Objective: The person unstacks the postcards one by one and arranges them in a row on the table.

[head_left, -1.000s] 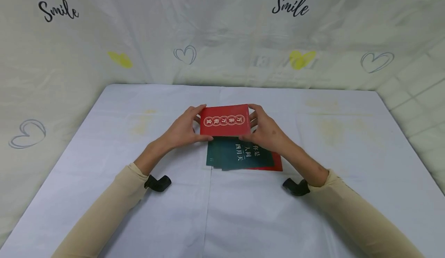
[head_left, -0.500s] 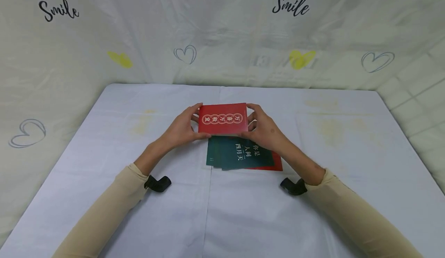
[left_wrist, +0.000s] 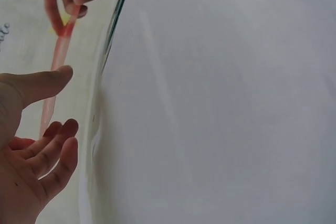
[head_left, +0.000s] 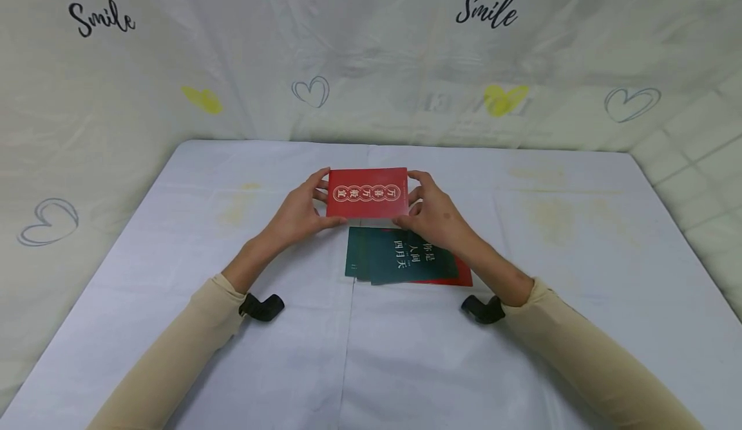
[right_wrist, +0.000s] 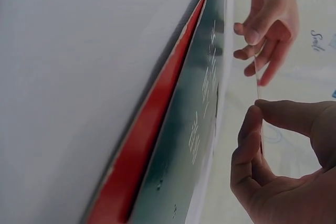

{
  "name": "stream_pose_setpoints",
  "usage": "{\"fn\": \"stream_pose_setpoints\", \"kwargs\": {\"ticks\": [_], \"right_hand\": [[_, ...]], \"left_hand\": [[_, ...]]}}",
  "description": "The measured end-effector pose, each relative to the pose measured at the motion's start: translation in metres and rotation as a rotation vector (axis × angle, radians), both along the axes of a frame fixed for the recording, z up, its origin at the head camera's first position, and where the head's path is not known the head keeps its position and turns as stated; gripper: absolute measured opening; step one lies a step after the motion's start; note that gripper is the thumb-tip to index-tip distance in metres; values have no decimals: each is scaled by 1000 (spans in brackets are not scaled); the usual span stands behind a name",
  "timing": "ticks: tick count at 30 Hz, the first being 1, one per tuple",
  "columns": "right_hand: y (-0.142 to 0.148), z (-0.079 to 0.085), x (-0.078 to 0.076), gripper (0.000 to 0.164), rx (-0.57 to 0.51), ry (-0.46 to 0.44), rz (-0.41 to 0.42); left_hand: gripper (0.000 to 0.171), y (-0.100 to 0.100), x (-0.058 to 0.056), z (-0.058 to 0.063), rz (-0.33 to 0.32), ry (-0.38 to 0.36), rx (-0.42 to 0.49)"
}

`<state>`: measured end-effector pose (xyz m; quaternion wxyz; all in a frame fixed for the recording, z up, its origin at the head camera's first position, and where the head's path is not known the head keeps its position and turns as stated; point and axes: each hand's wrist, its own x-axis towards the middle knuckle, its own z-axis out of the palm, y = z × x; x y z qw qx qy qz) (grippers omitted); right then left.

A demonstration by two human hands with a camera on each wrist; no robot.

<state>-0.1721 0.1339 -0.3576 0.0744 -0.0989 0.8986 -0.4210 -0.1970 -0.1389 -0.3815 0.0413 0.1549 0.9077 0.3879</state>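
Observation:
A red card (head_left: 368, 177) with a row of white-ringed characters is held up between both hands, its printed face toward the head camera. My left hand (head_left: 298, 214) grips the left edge, thumb at the lower corner and a finger at the upper one. At the right edge, my right hand (head_left: 437, 221) pinches it the same way. The right wrist view shows the card nearly edge-on, between right thumb (right_wrist: 289, 115) and fingers. Closer to me lie overlapping dark green cards (head_left: 382, 269) with white writing, a red card (head_left: 464, 274) partly showing beneath them.
A white cloth covers the table (head_left: 290, 365). Behind it hangs a pale curtain (head_left: 382, 44) printed with hearts and lettering. Black devices sit at the left wrist (head_left: 262, 308) and right wrist (head_left: 484, 309), close over the cloth.
Both hands have carried the red card slightly left and away from me, exposing a strip of cloth between it and the green cards in the head view. The cards on the table have stayed put.

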Motion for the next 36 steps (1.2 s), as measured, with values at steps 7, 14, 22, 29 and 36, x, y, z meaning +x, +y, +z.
{"fn": "stream_pose_setpoints", "kwargs": {"ticks": [7, 14, 22, 29, 36], "right_hand": [[-6, 2, -2, 97, -20, -2, 0], [-13, 4, -5, 91, -48, -8, 28], [-20, 4, -9, 88, -69, -32, 25], [-24, 2, -11, 89, -69, -32, 34], [-29, 4, -14, 90, -55, -22, 23]], "left_hand": [[98, -5, 1, 0, 36, 14, 15], [96, -10, -2, 1, 72, 9, 46], [93, -16, -5, 0, 115, -63, 107], [90, -21, -6, 0, 133, -111, 190], [87, -27, -9, 1, 140, -149, 282]]}}
